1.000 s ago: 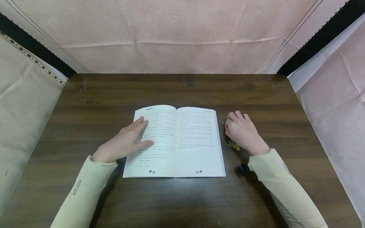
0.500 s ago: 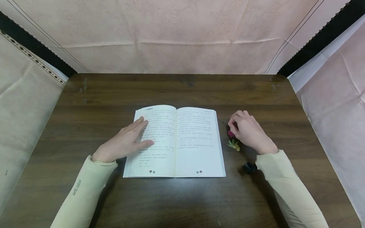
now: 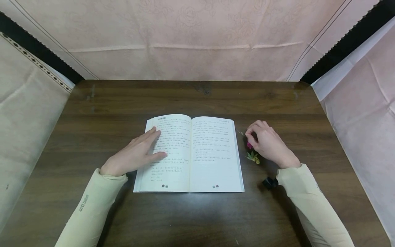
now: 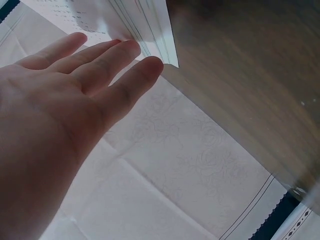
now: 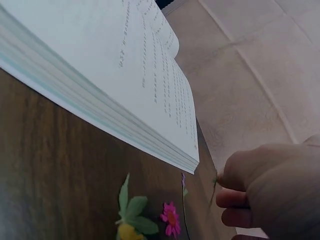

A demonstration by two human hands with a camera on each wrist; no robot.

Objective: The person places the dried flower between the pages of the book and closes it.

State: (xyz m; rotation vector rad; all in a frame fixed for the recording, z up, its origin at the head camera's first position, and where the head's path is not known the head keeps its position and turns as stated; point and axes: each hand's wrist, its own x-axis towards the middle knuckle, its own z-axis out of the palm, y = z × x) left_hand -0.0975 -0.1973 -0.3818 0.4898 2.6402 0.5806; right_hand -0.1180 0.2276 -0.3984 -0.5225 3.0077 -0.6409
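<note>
An open book (image 3: 213, 171) lies on the table with printed pages showing. My left hand (image 3: 134, 154) rests on its left page, fingers straight and thumb spread. To the right of the book, my right hand (image 3: 267, 142) is low over the table, thumb and fingers pinching a thin green sprig (image 5: 215, 186). Beneath and beside that hand lie a pink flower (image 5: 170, 220), a yellow flower with green leaves (image 5: 135, 212) and a slender stem with a purple tip (image 5: 183, 192). The head view shows the pink flower only partly, behind the fingers.
The brown wooden table (image 3: 185, 219) spreads around the book. Pale cloth (image 3: 185, 41) hangs beyond its far edge and along both sides. A small black object (image 3: 269, 183) shows beside the right sleeve.
My right hand has shifted slightly right and its fingers have come together in a pinch, uncovering the pink flower. My left hand and the book have stayed in place.
</note>
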